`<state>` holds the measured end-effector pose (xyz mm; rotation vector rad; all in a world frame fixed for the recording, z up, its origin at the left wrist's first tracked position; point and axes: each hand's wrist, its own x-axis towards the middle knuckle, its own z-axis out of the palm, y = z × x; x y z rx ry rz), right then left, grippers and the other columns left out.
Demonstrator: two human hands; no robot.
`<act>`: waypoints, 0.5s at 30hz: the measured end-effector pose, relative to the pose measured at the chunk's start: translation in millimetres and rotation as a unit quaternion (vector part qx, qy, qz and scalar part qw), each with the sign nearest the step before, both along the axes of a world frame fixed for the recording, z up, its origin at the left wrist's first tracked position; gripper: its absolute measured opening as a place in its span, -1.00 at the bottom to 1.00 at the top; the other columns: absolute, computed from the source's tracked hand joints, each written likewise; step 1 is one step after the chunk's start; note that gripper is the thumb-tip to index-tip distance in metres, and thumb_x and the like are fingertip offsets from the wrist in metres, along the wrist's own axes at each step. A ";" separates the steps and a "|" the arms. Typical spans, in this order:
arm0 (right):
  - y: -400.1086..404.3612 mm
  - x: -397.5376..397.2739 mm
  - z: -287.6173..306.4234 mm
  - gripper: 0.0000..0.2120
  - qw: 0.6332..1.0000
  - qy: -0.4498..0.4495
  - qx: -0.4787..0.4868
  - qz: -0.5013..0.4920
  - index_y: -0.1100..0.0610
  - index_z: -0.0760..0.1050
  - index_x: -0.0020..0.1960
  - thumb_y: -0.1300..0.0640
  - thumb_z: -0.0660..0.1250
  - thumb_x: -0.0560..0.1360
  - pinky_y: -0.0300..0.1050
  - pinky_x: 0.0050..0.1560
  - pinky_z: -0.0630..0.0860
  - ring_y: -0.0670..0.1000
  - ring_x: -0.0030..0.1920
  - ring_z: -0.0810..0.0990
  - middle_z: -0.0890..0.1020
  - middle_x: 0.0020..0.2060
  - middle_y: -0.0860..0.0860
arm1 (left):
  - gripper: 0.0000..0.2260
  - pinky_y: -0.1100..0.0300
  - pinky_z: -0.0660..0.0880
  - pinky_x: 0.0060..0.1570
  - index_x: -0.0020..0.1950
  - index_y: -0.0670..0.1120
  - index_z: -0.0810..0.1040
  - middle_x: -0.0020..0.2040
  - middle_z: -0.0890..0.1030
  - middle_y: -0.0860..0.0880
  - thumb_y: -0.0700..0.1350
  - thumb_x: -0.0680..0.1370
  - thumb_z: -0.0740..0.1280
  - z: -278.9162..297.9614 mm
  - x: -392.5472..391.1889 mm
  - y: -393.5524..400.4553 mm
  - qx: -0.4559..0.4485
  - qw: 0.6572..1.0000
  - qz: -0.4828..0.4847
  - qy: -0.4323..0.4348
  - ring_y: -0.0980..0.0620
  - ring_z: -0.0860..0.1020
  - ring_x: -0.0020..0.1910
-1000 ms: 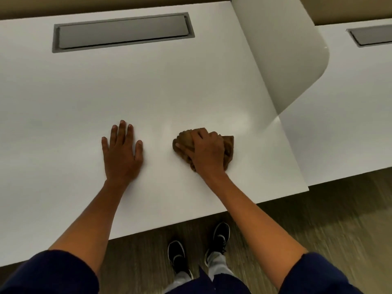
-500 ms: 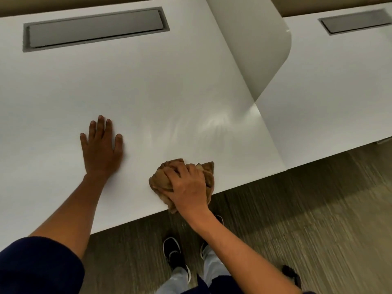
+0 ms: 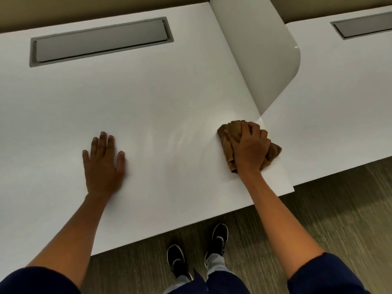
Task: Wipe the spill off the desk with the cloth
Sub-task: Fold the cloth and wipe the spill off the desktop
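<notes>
- The right hand (image 3: 248, 149) is gripping a bunched brown cloth (image 3: 231, 134), fingers curled over it, pressing it down at the right edge of the white desk (image 3: 148, 92), near the divider panel (image 3: 254, 49).
- The left hand (image 3: 104, 164) is lying flat, fingers spread, well left of the cloth.
- Faint smears are showing between the hands.

Head camera looks steeply down, close over the desk (image 3: 148, 98).
</notes>
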<state>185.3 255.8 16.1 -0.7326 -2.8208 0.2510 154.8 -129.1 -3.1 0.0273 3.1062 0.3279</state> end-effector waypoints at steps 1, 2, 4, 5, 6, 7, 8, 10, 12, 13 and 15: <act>3.5 -9.0 -0.4 -0.55 1.000 0.003 0.006 -0.004 0.08 0.49 0.32 -0.21 0.21 0.60 0.11 0.03 0.42 0.19 0.12 0.50 0.55 0.23 0.08 | -0.39 -0.17 -0.03 0.52 0.61 -0.11 0.17 0.64 0.10 -0.07 0.16 0.62 -0.08 -0.3 0.7 0.1 0.000 1.000 0.000 0.001 -0.10 0.04 0.62; 5.8 -20.1 -0.9 -0.52 1.000 0.006 0.013 -0.005 0.08 0.50 0.29 -0.25 0.20 0.59 0.10 0.02 0.40 0.19 0.11 0.50 0.55 0.21 0.08 | -0.39 -0.17 -0.03 0.52 0.61 -0.11 0.17 0.64 0.10 -0.07 0.16 0.62 -0.08 -0.8 0.2 0.2 0.000 1.000 -0.001 0.003 -0.09 0.04 0.62; 8.1 -44.9 -0.9 -0.49 1.000 0.006 0.019 -0.011 0.09 0.51 0.25 -0.30 0.16 0.58 0.09 0.01 0.39 0.19 0.11 0.50 0.55 0.19 0.08 | -0.40 -0.17 -0.03 0.52 0.60 -0.11 0.18 0.64 0.10 -0.07 0.15 0.63 -0.06 -1.8 -0.1 0.3 0.001 1.000 -0.001 0.007 -0.09 0.05 0.62; 8.1 -59.0 -0.7 -0.47 1.000 0.005 0.018 -0.016 0.09 0.51 0.23 -0.31 0.13 0.58 0.10 0.02 0.39 0.19 0.11 0.50 0.55 0.19 0.08 | -0.40 -0.17 -0.03 0.52 0.60 -0.11 0.18 0.64 0.10 -0.06 0.15 0.63 -0.05 -2.3 -0.2 0.4 0.004 1.000 0.000 0.008 -0.09 0.05 0.62; 7.9 -72.2 -0.2 -0.46 1.000 0.005 0.017 -0.023 0.09 0.51 0.22 -0.33 0.11 0.58 0.10 0.02 0.40 0.19 0.11 0.50 0.55 0.18 0.08 | -0.41 -0.17 -0.03 0.53 0.60 -0.10 0.18 0.64 0.10 -0.05 0.15 0.63 -0.04 -2.4 0.4 0.8 0.007 1.000 0.001 0.009 -0.08 0.05 0.62; 6.6 -86.5 0.5 -0.45 0.999 0.006 0.014 -0.028 0.09 0.51 0.21 -0.34 0.09 0.58 0.10 0.02 0.40 0.19 0.11 0.49 0.54 0.18 0.09 | -0.41 -0.17 -0.03 0.53 0.60 -0.10 0.19 0.64 0.10 -0.05 0.15 0.63 -0.04 -2.4 0.6 1.1 0.009 1.000 0.002 0.011 -0.08 0.06 0.62; 5.2 -100.2 1.2 -0.45 0.999 0.008 0.011 -0.031 0.10 0.50 0.20 -0.34 0.07 0.59 0.10 0.02 0.41 0.19 0.10 0.49 0.54 0.17 0.10 | -0.42 -0.17 -0.03 0.53 0.60 -0.09 0.19 0.64 0.11 -0.04 0.15 0.63 -0.03 -2.3 0.6 1.4 0.012 1.000 0.004 0.012 -0.07 0.06 0.62; 1.1 -125.9 1.8 -0.43 0.999 0.016 0.003 -0.030 0.11 0.50 0.19 -0.34 0.05 0.59 0.10 0.01 0.40 0.20 0.10 0.48 0.53 0.15 0.12 | -0.42 -0.17 -0.02 0.53 0.60 -0.09 0.20 0.63 0.11 -0.04 0.14 0.63 -0.01 -2.2 0.6 1.7 0.017 1.000 0.008 0.015 -0.07 0.07 0.62; -2.9 -148.3 3.1 -0.43 0.999 0.018 0.002 -0.029 0.11 0.49 0.19 -0.34 0.04 0.59 0.10 0.01 0.38 0.20 0.12 0.47 0.53 0.16 0.12 | -0.43 -0.17 -0.01 0.53 0.60 -0.08 0.19 0.64 0.10 -0.02 0.13 0.63 0.00 -2.3 1.1 2.2 0.018 1.000 0.010 0.016 -0.05 0.06 0.62; -5.7 -158.7 3.9 -0.44 1.000 0.013 0.003 -0.028 0.10 0.48 0.19 -0.33 0.04 0.59 0.10 0.02 0.37 0.20 0.13 0.46 0.52 0.17 0.12 | -0.43 -0.17 -0.02 0.54 0.60 -0.08 0.19 0.64 0.10 -0.02 0.13 0.63 0.00 -2.6 0.9 2.1 0.018 1.000 0.011 0.016 -0.05 0.06 0.62; -12.8 -174.0 5.4 -0.47 1.000 -0.001 0.001 -0.028 0.07 0.47 0.21 -0.33 0.05 0.59 0.09 0.04 0.37 0.20 0.16 0.45 0.50 0.19 0.12 | -0.43 -0.16 -0.03 0.54 0.61 -0.07 0.18 0.64 0.08 -0.01 0.13 0.63 0.00 -3.1 0.8 1.6 0.018 1.000 0.012 0.015 -0.04 0.05 0.62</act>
